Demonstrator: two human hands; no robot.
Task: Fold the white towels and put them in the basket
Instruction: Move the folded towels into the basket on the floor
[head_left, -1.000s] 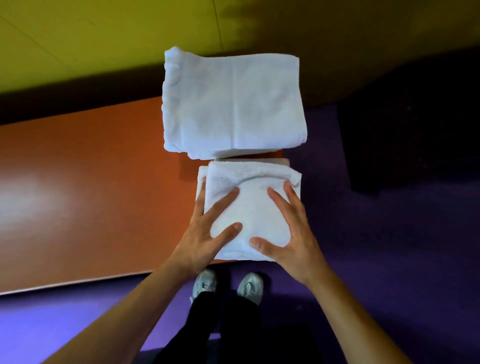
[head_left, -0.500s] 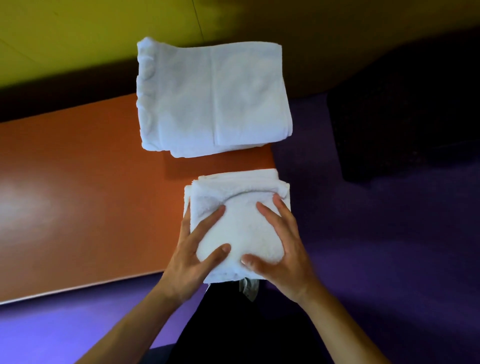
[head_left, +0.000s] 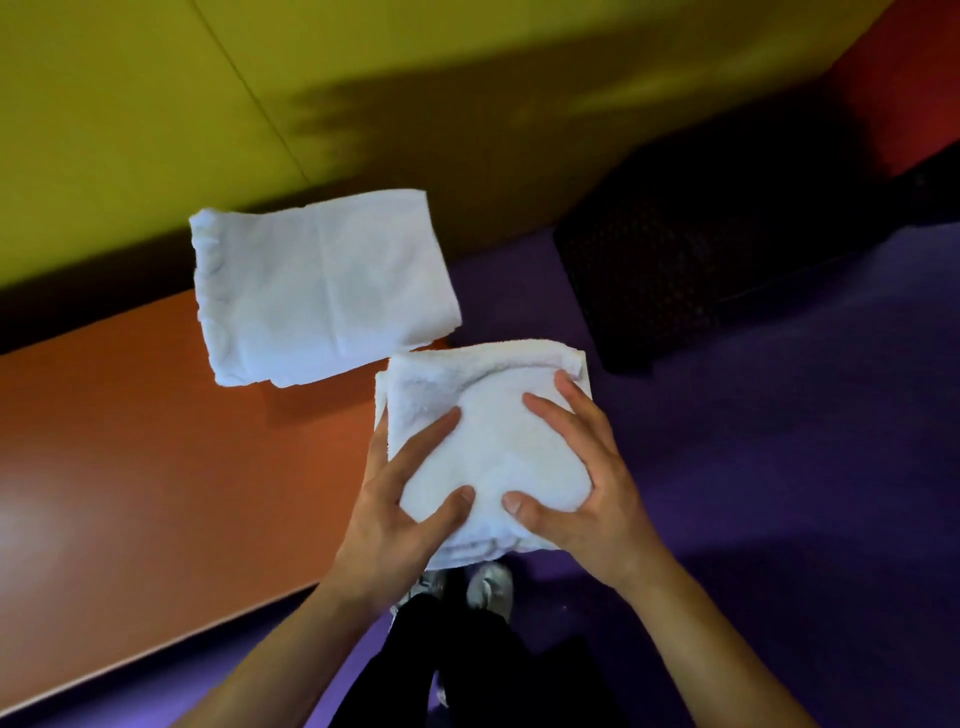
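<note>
Head view: two hands (head_left: 395, 514) (head_left: 582, 499) hold one folded towel (head_left: 488, 441); one towel stack (head_left: 322, 286) on table (head_left: 130, 467)

Left hand (head_left: 400, 499) and right hand (head_left: 582, 488) both grip a folded towel (head_left: 493, 447) from either side — thumbs on top near the lower edge, fingers spread along its flanks. Bare forearms angle in from below.

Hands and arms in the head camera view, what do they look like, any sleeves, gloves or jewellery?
Both forearms are bare up to the frame edge: no sleeves show. The left hand and right hand wear no gloves, and no rings, watch or bracelets show at the wrists. Fingernails are short and unpainted. Lower down, dark trousers and light sneakers show.
</note>
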